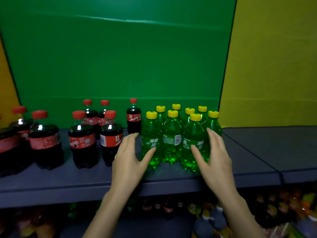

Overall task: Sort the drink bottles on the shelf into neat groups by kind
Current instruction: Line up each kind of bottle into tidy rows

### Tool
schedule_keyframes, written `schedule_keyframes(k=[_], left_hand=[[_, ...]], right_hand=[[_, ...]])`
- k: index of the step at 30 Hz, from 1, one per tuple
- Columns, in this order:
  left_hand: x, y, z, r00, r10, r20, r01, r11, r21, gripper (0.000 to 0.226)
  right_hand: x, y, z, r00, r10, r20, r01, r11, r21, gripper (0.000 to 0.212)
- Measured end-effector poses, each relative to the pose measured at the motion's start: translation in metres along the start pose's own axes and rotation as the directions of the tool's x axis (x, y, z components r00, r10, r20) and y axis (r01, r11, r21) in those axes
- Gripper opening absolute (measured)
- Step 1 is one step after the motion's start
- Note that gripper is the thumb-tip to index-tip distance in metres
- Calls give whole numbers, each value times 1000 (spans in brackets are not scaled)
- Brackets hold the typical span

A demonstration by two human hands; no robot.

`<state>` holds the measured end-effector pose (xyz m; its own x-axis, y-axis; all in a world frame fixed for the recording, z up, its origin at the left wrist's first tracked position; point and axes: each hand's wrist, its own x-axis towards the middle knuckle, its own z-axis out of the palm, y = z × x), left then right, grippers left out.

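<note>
On the shelf [248,152], left hand [130,157] and right hand [214,157] either side of green bottles [171,143] — fingers [130,139] spread — cola bottles [82,140] leftward

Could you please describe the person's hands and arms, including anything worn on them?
The left hand and right hand are bare: no gloves, rings or watch show. Both forearms are bare too, with no sleeve in view.

The leftmost cola bottle [6,148] was cut off by the left edge. The rear green bottles [176,107] showed little but their caps behind those in front. The lower-shelf bottles [283,208] were dark, blurred and unreadable.
</note>
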<state>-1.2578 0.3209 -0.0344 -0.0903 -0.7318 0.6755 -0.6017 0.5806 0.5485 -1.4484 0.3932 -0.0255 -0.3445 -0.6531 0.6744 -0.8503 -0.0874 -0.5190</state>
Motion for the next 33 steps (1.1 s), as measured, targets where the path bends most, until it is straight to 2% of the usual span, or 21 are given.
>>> schedule_keyframes(k=[4,8,10,13,16,20,24,30,33], left_hand=[[-43,-15,-43,993,10,-119,11,985,174,30],[-100,-31,-93,985,-75,-158,131,915,382,11],[-130,-42,-123,968,-144,-204,225,858,462,14],[-173,-56,-174,930,-238,-282,361,746,560,32],[-217,-58,-224,883,-296,-363,467,614,636,32],[-275,-56,-283,774,-392,-497,633,460,623,11],[-322,-66,-333,649,-480,-590,755,314,575,10],[-389,-95,-401,487,-608,-627,859,204,470,9],[-421,-117,-443,452,-650,-611,876,195,440,20]], right_hand=[[-36,6,-9,988,-123,-94,134,983,128,28],[-73,-13,22,967,-249,44,221,918,329,19],[-93,-31,46,936,-317,153,236,888,396,19],[-122,-68,79,844,-414,341,219,846,487,22],[-149,-111,100,696,-538,475,236,797,556,17],[-187,-168,120,529,-651,544,226,726,649,23],[-232,-224,140,398,-721,567,208,673,709,26],[-293,-302,168,349,-736,580,179,660,730,23],[-320,-336,184,350,-725,594,181,674,716,20]])
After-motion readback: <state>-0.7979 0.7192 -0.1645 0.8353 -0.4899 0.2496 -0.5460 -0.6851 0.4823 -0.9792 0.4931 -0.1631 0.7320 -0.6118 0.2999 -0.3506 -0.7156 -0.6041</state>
